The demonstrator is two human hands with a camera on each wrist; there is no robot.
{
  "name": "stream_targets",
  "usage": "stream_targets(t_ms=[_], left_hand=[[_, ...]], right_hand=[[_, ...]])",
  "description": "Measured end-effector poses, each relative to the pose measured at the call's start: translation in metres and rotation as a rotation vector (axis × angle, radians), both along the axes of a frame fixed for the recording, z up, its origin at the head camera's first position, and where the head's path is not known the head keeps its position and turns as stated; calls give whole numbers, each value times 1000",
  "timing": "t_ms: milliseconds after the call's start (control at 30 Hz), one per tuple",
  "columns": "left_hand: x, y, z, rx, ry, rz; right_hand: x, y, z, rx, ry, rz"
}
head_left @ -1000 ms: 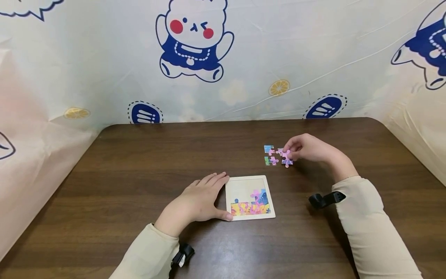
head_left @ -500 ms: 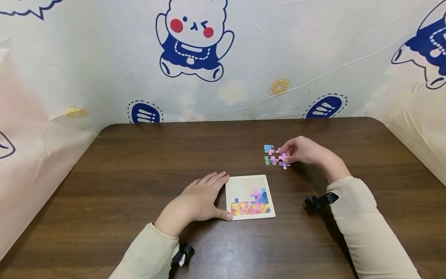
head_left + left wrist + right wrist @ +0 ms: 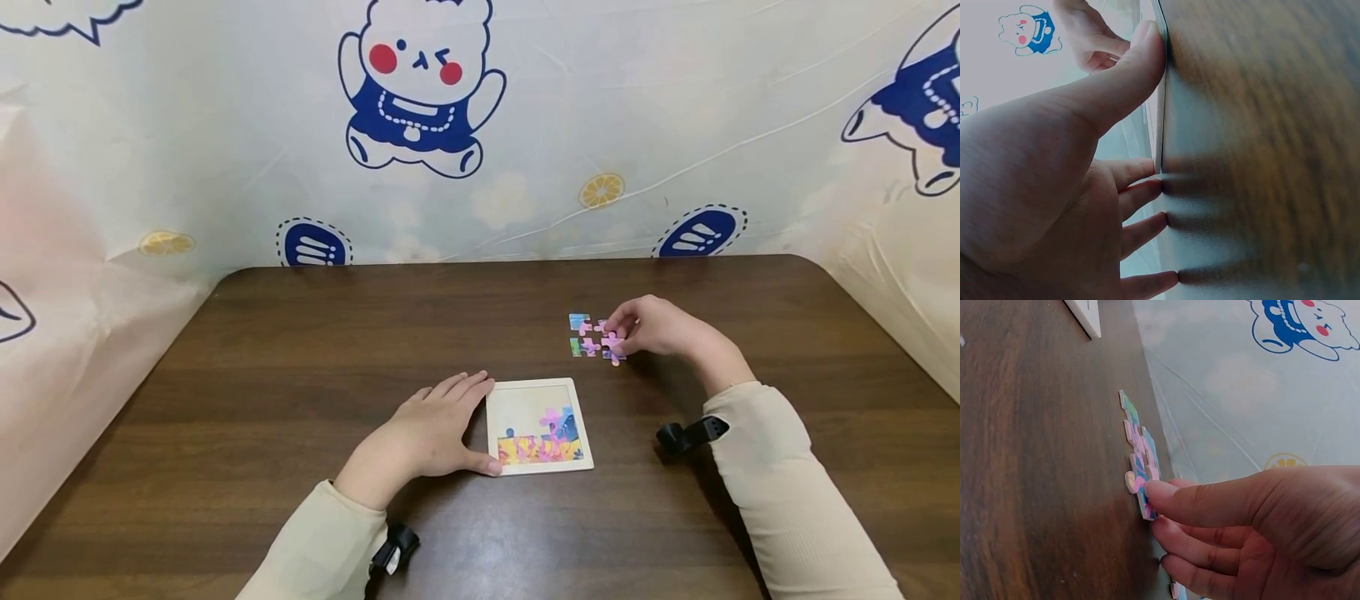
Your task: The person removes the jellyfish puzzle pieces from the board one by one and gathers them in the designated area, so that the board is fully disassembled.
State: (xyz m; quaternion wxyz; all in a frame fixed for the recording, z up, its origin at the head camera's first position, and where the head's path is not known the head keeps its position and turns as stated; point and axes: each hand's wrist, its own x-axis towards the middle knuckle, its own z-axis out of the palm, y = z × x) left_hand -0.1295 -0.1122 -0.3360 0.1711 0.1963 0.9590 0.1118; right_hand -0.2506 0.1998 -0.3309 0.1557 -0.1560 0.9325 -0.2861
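Observation:
My left hand (image 3: pixel 420 433) lies along the left side of a shallow white puzzle tray (image 3: pixel 547 468), fingers spread; the thumb touches the near corner and the index finger the far corner. Joined pieces in yellow, pink and blue fill the tray's lower part and right side. Behind it, my right hand (image 3: pixel 663 325) pinches a pink-and-blue puzzle piece (image 3: pixel 614 357) between thumb and fingers, low over the table. The right wrist view shows the thumb on this piece (image 3: pixel 1140 478). Fingers partly hide a pink piece (image 3: pixel 601 325) just beyond.
Left of the right hand lie a blue-and-pink piece (image 3: pixel 579 322) and a green-and-pink piece (image 3: pixel 582 347). All rest on a dark wood table (image 3: pixel 300 350). A printed curtain (image 3: pixel 525 125) hangs behind the table's far edge.
My right hand has shifted slightly left and nearer, and the pinched puzzle piece has moved with it towards the other loose pieces. The left hand and tray have stayed put.

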Motion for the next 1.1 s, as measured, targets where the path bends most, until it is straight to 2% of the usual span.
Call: stream_targets(t_ms=[433, 633, 733, 900, 1100], left_hand=[[0, -1, 0, -1, 6, -6], [-1, 0, 0, 6, 6, -10], [-1, 1, -1, 8, 6, -11], [-1, 2, -1, 11, 0, -10], [-1, 0, 0, 10, 6, -9]], right_hand=[[1, 2, 2, 26, 21, -2], [3, 4, 8, -20, 31, -3], [5, 3, 11, -65, 57, 24], [15, -3, 16, -118, 85, 79], [31, -18, 16, -184, 73, 124]])
